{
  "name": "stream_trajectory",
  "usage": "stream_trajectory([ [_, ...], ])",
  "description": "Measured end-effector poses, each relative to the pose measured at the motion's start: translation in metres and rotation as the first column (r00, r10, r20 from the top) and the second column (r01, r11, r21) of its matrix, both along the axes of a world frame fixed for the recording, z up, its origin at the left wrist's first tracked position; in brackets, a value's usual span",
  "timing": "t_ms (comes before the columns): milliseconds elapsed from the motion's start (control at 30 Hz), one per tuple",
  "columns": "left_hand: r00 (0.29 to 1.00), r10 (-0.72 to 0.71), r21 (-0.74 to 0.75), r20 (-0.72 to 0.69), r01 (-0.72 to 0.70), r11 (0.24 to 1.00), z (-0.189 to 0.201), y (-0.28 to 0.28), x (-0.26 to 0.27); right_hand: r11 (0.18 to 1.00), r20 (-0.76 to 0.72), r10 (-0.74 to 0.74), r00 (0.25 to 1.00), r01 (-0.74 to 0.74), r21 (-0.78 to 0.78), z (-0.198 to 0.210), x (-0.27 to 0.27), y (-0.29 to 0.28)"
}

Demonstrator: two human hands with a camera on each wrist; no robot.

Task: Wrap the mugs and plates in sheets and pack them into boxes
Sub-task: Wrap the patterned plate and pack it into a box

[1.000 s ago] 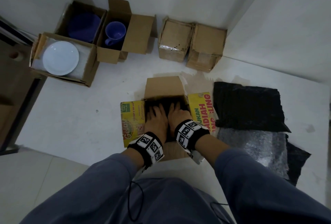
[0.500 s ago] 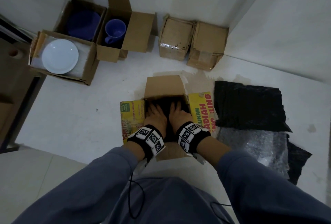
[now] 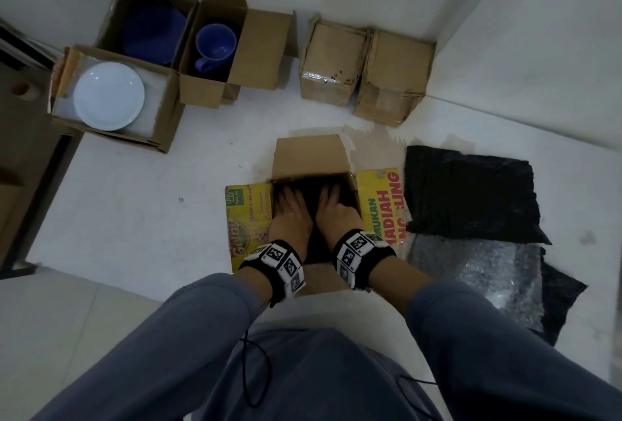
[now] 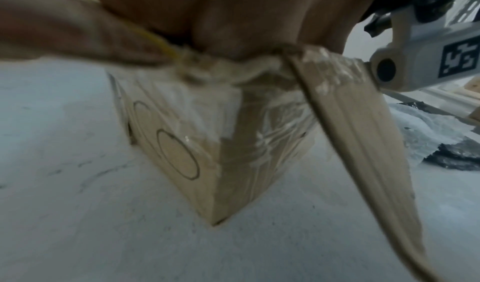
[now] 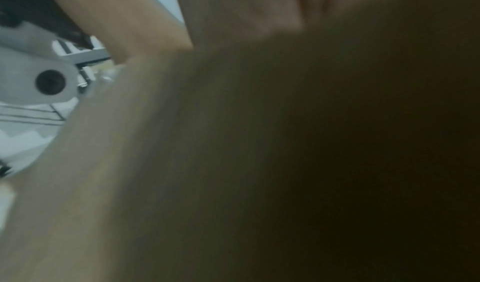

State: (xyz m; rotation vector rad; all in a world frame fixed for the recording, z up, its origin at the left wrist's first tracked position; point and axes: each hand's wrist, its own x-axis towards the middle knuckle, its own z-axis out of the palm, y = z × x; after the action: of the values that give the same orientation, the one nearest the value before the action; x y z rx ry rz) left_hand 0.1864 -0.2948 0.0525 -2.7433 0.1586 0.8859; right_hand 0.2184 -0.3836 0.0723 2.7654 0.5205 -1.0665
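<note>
An open cardboard box (image 3: 311, 154) with yellow printed flaps stands on the floor in front of me. Both my hands reach into it side by side. My left hand (image 3: 290, 208) and right hand (image 3: 335, 210) lie with spread fingers flat on a black wrapped bundle (image 3: 311, 193) inside. In the left wrist view my palm (image 4: 221, 9) rests over the box rim (image 4: 228, 69), fingers hidden. The right wrist view is dark and blurred against cardboard (image 5: 233, 143). A white plate (image 3: 108, 96), a blue plate (image 3: 153, 35) and a blue mug (image 3: 215, 45) sit unwrapped in open boxes at the far left.
Two closed taped boxes (image 3: 331, 64) (image 3: 395, 77) stand against the far wall. Black sheets (image 3: 468, 191) and bubble wrap (image 3: 481, 272) lie on the floor to the right. A dark wooden piece (image 3: 20, 151) borders the left. My knees fill the near edge.
Both hands stay inside the box on the black bundle and have shifted only slightly. Nothing else has moved.
</note>
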Motion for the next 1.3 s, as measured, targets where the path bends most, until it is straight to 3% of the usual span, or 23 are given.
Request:
stream_trajectory([
  [267,0.984,0.173,-0.082,-0.04,-0.176,0.981,0.011,-0.007,0.007,0.997,0.019,-0.068,0.997,0.067,0.037,-0.002,0.007,-0.001],
  [367,0.975,0.193,-0.139,-0.107,-0.207,0.968,0.024,-0.005,0.01,0.991,-0.036,-0.131,0.991,0.131,0.021,0.005,0.009,-0.001],
  [467,0.978,0.159,-0.178,-0.135,-0.181,0.967,0.05,0.0,0.01,0.996,-0.051,-0.092,0.994,0.093,0.019,0.025,0.003,-0.005],
  [533,0.996,0.071,-0.287,-0.054,-0.084,0.954,0.069,0.008,0.012,0.993,0.059,-0.031,0.998,0.024,0.112,0.043,-0.005,-0.012],
  [600,0.985,0.004,-0.377,0.173,0.062,0.924,0.083,0.025,0.016,0.969,0.187,0.005,0.982,-0.051,0.241,0.058,-0.017,-0.023],
  [667,0.941,0.039,-0.411,0.335,0.109,0.905,0.085,0.049,0.019,0.948,0.14,0.019,0.99,-0.063,0.313,0.066,-0.034,-0.035],
  [700,0.937,0.085,-0.441,0.338,0.078,0.894,0.083,0.061,0.021,0.948,0.066,0.03,0.997,-0.049,0.314,0.068,-0.043,-0.038],
  [767,0.953,0.2,-0.517,0.228,-0.055,0.854,0.079,0.078,0.022,0.965,0.015,0.076,0.997,-0.077,0.251,0.064,-0.061,-0.038],
  [833,0.96,0.249,-0.54,0.131,-0.142,0.829,0.076,0.087,0.02,0.973,0.112,0.083,0.99,-0.105,0.208,0.058,-0.07,-0.035],
  [967,0.93,0.357,-0.575,0.086,-0.246,0.78,0.078,0.098,0.002,0.986,0.219,-0.054,0.974,0.017,0.165,0.057,-0.067,-0.042],
  [1033,0.92,0.388,-0.591,0.052,-0.285,0.755,0.077,0.104,-0.017,0.973,0.263,-0.137,0.955,0.08,0.216,0.052,-0.062,-0.052],
  [1133,0.942,0.336,-0.631,-0.016,-0.27,0.727,0.071,0.108,-0.049,0.914,0.363,-0.237,0.901,0.08,0.398,0.04,-0.062,-0.064],
  [1200,0.946,0.324,-0.645,-0.027,-0.264,0.717,0.068,0.112,-0.064,0.825,0.409,-0.409,0.816,0.139,0.547,0.033,-0.071,-0.07],
  [1267,0.898,0.433,-0.668,0.077,-0.276,0.691,0.068,0.116,-0.066,0.653,0.305,-0.661,0.686,0.324,0.685,0.024,-0.083,-0.071],
  [1300,0.834,0.537,-0.703,0.126,-0.307,0.642,0.068,0.12,-0.063,0.507,0.163,-0.786,0.597,0.471,0.722,0.02,-0.089,-0.069],
])
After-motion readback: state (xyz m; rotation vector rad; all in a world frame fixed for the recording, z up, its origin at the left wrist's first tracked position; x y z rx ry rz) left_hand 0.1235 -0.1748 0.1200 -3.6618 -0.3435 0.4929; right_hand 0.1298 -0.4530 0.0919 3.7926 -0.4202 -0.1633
